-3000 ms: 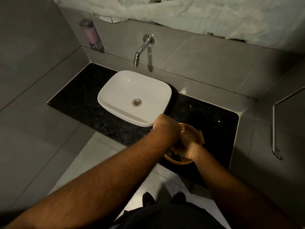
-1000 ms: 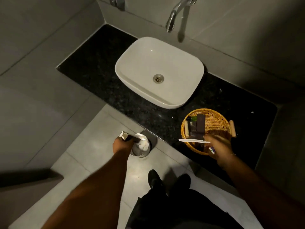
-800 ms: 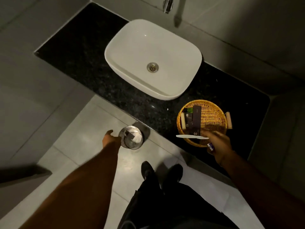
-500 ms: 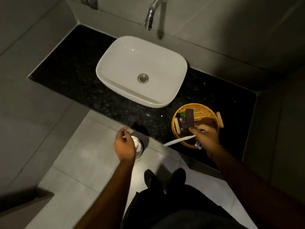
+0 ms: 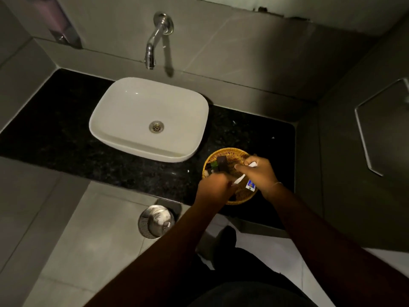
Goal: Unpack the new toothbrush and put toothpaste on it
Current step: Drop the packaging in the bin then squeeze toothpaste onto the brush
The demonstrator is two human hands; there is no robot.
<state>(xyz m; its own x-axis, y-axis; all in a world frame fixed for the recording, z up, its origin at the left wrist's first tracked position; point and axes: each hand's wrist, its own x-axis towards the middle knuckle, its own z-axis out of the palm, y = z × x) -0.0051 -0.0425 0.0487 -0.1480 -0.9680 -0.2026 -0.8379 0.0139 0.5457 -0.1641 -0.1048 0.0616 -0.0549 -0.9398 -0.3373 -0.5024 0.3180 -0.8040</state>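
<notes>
A white toothbrush (image 5: 239, 179) is held slantwise over the wicker basket (image 5: 225, 151) on the black counter. My right hand (image 5: 260, 173) grips its upper part and also pinches a small toothpaste tube (image 5: 250, 185), whose blue and white end sticks out below the palm. From the left, my left hand (image 5: 213, 187) closes its fingers on the toothbrush's lower end. The brush head is hidden by the hands. Dark sachets (image 5: 221, 163) lie in the basket.
A white basin (image 5: 124, 120) sits left of the basket under a wall tap (image 5: 152, 49). A steel bin (image 5: 156, 221) with wrapper scraps stands on the floor below the counter edge. A soap dispenser (image 5: 64, 25) hangs at the back left and a metal rail (image 5: 365, 138) on the right wall.
My left hand dropped the wrapper into the bin, rose from the floor and came to the toothbrush. My right hand kept the toothbrush and tube over the basket.
</notes>
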